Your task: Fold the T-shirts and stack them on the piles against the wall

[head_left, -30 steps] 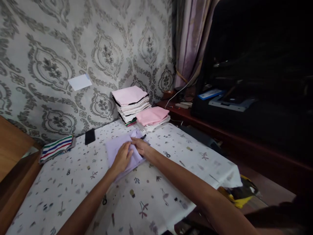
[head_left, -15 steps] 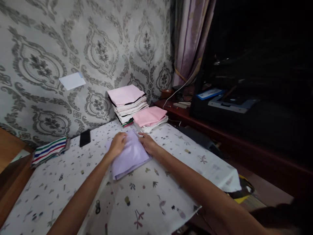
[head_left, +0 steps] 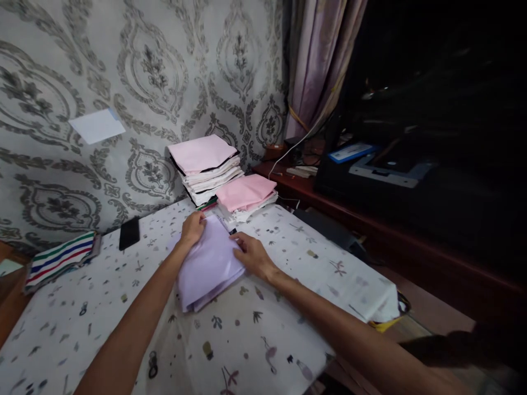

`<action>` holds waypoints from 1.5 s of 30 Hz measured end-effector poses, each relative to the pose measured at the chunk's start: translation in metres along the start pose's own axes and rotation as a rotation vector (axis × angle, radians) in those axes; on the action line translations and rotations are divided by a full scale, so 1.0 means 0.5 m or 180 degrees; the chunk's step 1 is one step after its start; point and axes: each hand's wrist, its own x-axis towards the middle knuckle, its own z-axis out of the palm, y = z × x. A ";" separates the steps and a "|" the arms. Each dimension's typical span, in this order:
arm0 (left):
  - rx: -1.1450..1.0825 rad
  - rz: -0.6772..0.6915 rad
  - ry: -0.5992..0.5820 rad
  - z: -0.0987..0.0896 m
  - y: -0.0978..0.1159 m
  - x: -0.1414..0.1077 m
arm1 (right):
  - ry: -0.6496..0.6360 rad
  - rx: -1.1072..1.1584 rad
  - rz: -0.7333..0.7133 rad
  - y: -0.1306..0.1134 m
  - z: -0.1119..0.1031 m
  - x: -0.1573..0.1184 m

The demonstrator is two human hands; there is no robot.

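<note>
A folded lavender cloth point(head_left: 212, 260) lies on the patterned tablecloth point(head_left: 241, 345) in front of me. At its far left corner, my left hand point(head_left: 192, 227) is closed on the edge. My right hand point(head_left: 252, 253) has its thumb and fingers pinched at the right edge, beside a small black tag point(head_left: 233, 231). The near edge shows several loose layers. Just beyond the cloth is a short pile topped with a pink folded cloth point(head_left: 247, 192). Behind that stands a taller stack of folded white and dark cloths point(head_left: 212, 176) with a pale pink one on top.
A black phone point(head_left: 129, 233) lies near the wall. Striped folded cloth point(head_left: 61, 255) sits at the table's left edge. A white card point(head_left: 97, 126) is on the patterned wall. To the right are a dark red cabinet point(head_left: 349, 211), a white cable point(head_left: 290, 148) and a large dark screen point(head_left: 432, 109).
The lavender cloth has turned slightly, and its near edge has come closer to me. My left hand now pinches the far corner instead of resting on top. The view has shifted a little right.
</note>
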 end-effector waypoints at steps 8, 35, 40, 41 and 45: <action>-0.0151 0.0064 0.0064 -0.018 0.011 -0.039 | 0.0050 -0.1254 -0.0350 0.005 -0.028 -0.008; 0.1317 0.1087 0.0533 -0.082 0.049 -0.453 | -0.0909 -0.0097 -0.1107 -0.022 0.089 0.133; 0.1229 0.1052 0.0553 -0.076 0.037 -0.461 | -0.1482 -0.0023 -0.2062 -0.054 0.046 -0.003; 0.1186 0.1052 0.0543 -0.077 0.035 -0.462 | -0.1571 -0.0034 -0.2121 -0.055 0.046 -0.030; 0.0906 0.1095 0.0605 -0.088 0.033 -0.470 | -0.1613 -0.0144 -0.2109 -0.040 0.068 -0.088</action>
